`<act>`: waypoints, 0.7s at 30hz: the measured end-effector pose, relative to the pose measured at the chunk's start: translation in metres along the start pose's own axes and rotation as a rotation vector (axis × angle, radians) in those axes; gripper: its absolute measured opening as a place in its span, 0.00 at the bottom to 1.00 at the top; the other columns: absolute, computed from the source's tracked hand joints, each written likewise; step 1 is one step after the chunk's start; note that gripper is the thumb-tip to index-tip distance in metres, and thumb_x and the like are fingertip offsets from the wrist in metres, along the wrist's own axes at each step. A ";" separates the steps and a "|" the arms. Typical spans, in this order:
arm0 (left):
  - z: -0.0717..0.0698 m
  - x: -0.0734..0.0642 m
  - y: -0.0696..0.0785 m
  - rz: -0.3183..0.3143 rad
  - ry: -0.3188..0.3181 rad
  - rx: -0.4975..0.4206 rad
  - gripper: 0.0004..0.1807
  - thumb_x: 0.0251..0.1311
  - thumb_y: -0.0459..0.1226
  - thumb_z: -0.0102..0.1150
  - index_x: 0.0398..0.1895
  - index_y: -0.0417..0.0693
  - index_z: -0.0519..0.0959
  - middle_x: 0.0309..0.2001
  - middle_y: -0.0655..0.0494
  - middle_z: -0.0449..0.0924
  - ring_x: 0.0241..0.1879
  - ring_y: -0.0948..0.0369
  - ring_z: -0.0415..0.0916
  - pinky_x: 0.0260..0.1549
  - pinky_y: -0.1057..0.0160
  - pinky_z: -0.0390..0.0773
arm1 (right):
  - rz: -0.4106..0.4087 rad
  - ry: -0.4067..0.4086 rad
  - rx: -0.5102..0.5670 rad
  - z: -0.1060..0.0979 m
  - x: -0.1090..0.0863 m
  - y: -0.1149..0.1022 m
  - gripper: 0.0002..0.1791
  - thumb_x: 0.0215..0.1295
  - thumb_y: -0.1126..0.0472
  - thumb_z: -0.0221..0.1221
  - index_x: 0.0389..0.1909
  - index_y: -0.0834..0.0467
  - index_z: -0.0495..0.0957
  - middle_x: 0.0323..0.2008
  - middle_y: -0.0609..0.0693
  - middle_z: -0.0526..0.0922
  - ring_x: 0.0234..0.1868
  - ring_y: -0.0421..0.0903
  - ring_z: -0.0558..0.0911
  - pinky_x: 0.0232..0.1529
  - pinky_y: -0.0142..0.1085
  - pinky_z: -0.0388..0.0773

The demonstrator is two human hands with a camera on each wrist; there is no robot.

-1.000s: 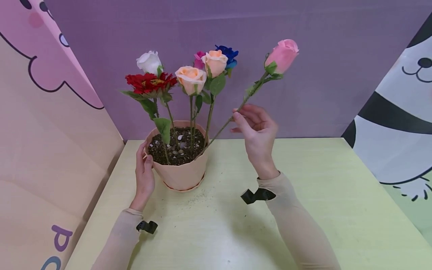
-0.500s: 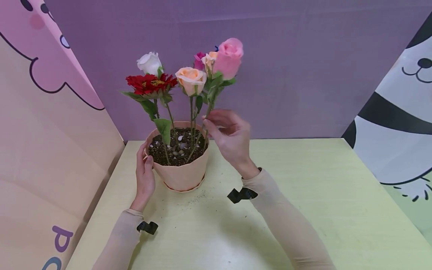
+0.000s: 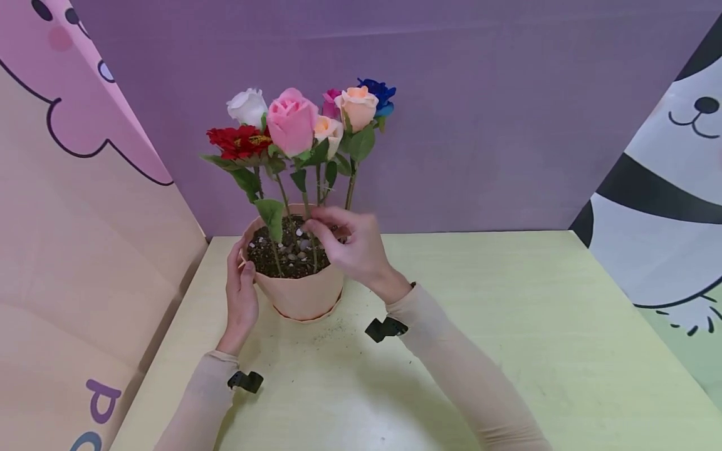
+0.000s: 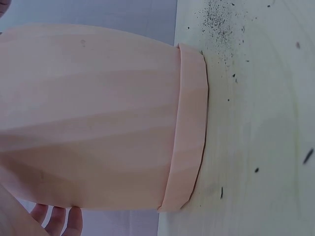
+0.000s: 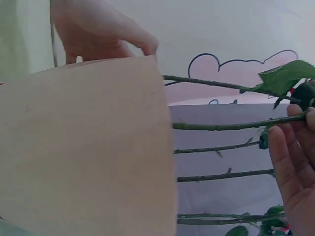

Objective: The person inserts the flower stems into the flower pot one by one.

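Observation:
A pink rose (image 3: 292, 122) stands in the peach flowerpot (image 3: 299, 297), its stem reaching down to the dark soil. My right hand (image 3: 358, 247) pinches that stem between thumb and fingertips, a little above the soil. In the right wrist view, the pinched green stem (image 5: 221, 126) runs from the pot's rim to the fingers. My left hand (image 3: 242, 297) holds the pot's left side, thumb at the rim. The left fingertips (image 4: 56, 219) show along the pot wall in the left wrist view. Around the pink rose are a red flower (image 3: 239, 143), a white rose (image 3: 247, 106) and peach roses (image 3: 358, 108).
Behind the peach roses stand a blue flower (image 3: 379, 95) and a magenta one (image 3: 331, 103). Soil crumbs (image 3: 333, 329) lie on the pale table (image 3: 507, 313) before the pot. A purple backdrop (image 3: 507, 125) rises at the table's back edge.
My right hand has brought the pink rose leftward from a right lean to near upright, and has moved lower on its stem. The left hand has stayed at the pot.

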State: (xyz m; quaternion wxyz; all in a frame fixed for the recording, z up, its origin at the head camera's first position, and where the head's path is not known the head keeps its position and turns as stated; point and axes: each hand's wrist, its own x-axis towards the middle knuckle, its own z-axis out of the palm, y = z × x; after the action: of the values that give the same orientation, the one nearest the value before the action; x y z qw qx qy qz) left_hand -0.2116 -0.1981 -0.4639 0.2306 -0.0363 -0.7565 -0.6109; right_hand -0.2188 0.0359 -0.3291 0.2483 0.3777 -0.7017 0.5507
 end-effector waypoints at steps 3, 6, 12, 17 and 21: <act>0.000 0.000 0.002 -0.007 0.000 -0.007 0.28 0.86 0.39 0.33 0.85 0.55 0.55 0.75 0.44 0.63 0.46 0.68 0.67 0.51 0.65 0.67 | 0.001 -0.004 -0.014 0.005 -0.004 0.007 0.09 0.72 0.73 0.61 0.45 0.70 0.88 0.36 0.61 0.92 0.27 0.52 0.87 0.29 0.35 0.82; 0.000 -0.001 0.002 -0.006 -0.003 -0.011 0.28 0.86 0.39 0.33 0.85 0.53 0.55 0.73 0.43 0.63 0.44 0.67 0.66 0.51 0.66 0.67 | 0.013 0.036 -0.015 0.007 -0.007 0.014 0.09 0.72 0.73 0.60 0.45 0.72 0.87 0.36 0.63 0.92 0.23 0.55 0.84 0.27 0.30 0.79; 0.000 -0.002 0.000 -0.014 0.009 0.008 0.28 0.86 0.39 0.32 0.85 0.54 0.55 0.73 0.44 0.64 0.45 0.66 0.65 0.51 0.63 0.66 | 0.042 0.091 0.038 0.008 -0.011 0.024 0.09 0.72 0.75 0.59 0.44 0.75 0.87 0.35 0.66 0.91 0.27 0.62 0.88 0.29 0.27 0.80; 0.000 -0.002 -0.001 0.016 0.030 -0.007 0.27 0.86 0.40 0.33 0.84 0.53 0.57 0.66 0.50 0.66 0.40 0.66 0.63 0.47 0.65 0.65 | 0.060 0.092 0.096 0.011 -0.014 0.022 0.08 0.72 0.76 0.59 0.44 0.75 0.86 0.35 0.67 0.91 0.30 0.64 0.89 0.28 0.33 0.80; 0.005 -0.002 0.002 0.032 0.028 -0.026 0.27 0.87 0.41 0.33 0.84 0.52 0.57 0.71 0.51 0.65 0.41 0.67 0.64 0.47 0.66 0.64 | 0.082 0.103 0.104 0.010 -0.016 0.019 0.09 0.73 0.75 0.59 0.45 0.76 0.85 0.36 0.68 0.90 0.33 0.65 0.90 0.30 0.47 0.86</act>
State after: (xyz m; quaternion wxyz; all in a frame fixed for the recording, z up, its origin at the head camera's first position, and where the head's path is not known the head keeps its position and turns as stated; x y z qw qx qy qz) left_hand -0.2106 -0.1925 -0.4637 0.2504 -0.0429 -0.7447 -0.6172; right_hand -0.2241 0.0327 -0.3546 0.2413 0.3321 -0.6733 0.6149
